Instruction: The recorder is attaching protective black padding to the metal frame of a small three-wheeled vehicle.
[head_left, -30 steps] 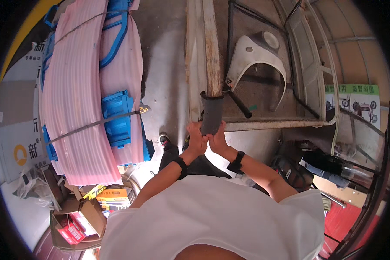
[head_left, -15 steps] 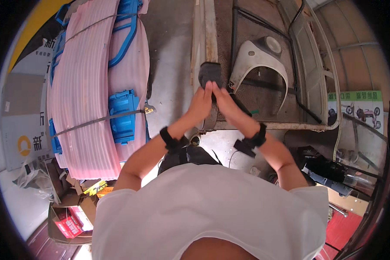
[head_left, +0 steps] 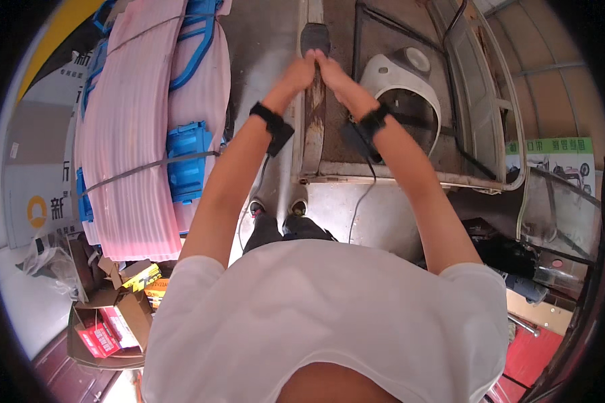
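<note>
My left hand (head_left: 298, 74) and my right hand (head_left: 336, 76) meet far out in front of me, fingertips together at the near edge of a dark grey pad-like block (head_left: 315, 38). Both arms are stretched nearly straight. The block appears in front of the worn, rusty rail (head_left: 314, 127) of a metal cart bed; whether it touches the rail I cannot tell. My fingers are closed together against it, and their undersides are hidden. To the right of my right hand lies a white vehicle front cover (head_left: 420, 84) with a round lamp.
Pink-wrapped sheets (head_left: 128, 134) strapped with blue metal frames (head_left: 187, 161) stand on the left. Open cardboard boxes (head_left: 133, 312) sit at lower left. The cart's side frame (head_left: 480, 101) rises on the right. Black straps with cables hang from both my wrists.
Both hands and the dark grey block have moved away from me along the rail, and my arms have straightened. My feet now show below. The scene has shifted slightly upward.
</note>
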`<action>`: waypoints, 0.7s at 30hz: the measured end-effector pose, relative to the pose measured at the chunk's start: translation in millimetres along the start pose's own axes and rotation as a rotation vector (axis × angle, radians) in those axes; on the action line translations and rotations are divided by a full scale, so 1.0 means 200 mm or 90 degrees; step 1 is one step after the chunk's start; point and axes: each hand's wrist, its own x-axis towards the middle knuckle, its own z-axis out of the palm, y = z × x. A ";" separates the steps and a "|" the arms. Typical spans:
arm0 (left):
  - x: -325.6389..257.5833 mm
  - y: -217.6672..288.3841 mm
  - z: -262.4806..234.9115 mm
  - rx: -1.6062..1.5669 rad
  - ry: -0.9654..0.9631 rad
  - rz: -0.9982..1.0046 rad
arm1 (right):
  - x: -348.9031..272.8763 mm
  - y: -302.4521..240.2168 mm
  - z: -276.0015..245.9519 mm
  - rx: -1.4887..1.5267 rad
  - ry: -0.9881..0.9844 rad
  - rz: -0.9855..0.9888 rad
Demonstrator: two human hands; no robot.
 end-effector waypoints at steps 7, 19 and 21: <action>-0.80 -0.20 0.12 0.038 0.063 0.165 | -0.74 0.21 0.13 -0.029 0.018 -0.087; -1.06 -0.55 0.27 -0.047 0.103 0.295 | -1.02 0.62 0.19 -0.130 -0.029 -0.203; -1.07 -0.51 0.27 -0.066 0.085 0.283 | -1.03 0.61 0.18 -0.116 -0.029 -0.179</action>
